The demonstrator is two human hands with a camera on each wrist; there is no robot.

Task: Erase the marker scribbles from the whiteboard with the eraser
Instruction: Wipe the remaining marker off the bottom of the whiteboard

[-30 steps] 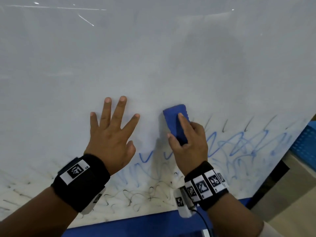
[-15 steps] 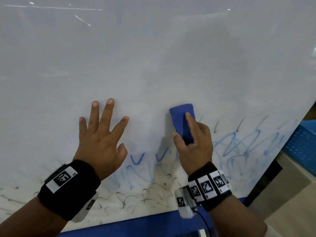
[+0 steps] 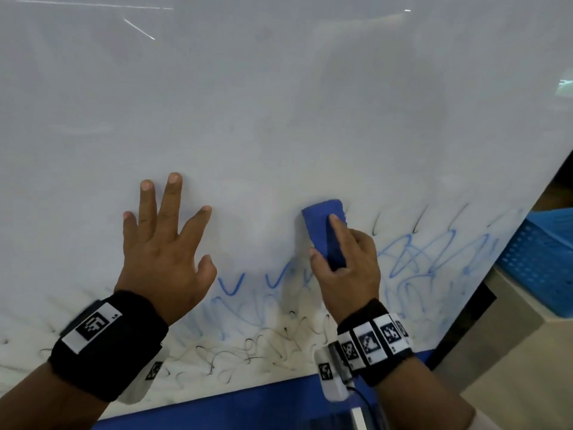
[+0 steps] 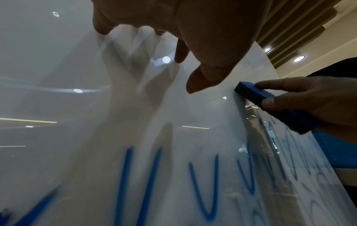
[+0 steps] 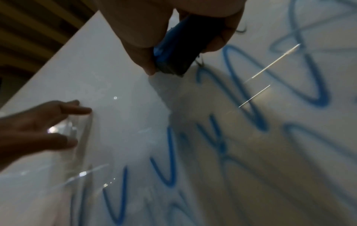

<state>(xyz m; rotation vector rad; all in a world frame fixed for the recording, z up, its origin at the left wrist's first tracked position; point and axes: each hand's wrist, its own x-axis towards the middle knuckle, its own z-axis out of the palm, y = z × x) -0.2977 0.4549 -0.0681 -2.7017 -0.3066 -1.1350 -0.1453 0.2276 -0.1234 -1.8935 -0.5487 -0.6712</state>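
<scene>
A large whiteboard [image 3: 279, 103] fills the head view; its upper part is wiped clean. Blue marker scribbles [image 3: 412, 259] and thin black scribbles [image 3: 254, 349] cover its lower band. My right hand [image 3: 344, 262] grips a blue eraser [image 3: 324, 231] and presses it flat on the board at the top edge of the blue scribbles; the index finger lies along its back. The eraser [image 4: 270, 104] also shows from the side in the left wrist view, and its dark end [image 5: 177, 50] in the right wrist view. My left hand [image 3: 164, 240] rests on the board to the left with fingers spread.
A blue frame [image 3: 217, 408] runs along the board's bottom edge. To the right of the board stands a blue perforated crate [image 3: 539, 262] on a beige surface [image 3: 511, 352].
The eraser and my right hand have slid to the right along the top of the scribbles. The left hand has shifted a little left on the board.
</scene>
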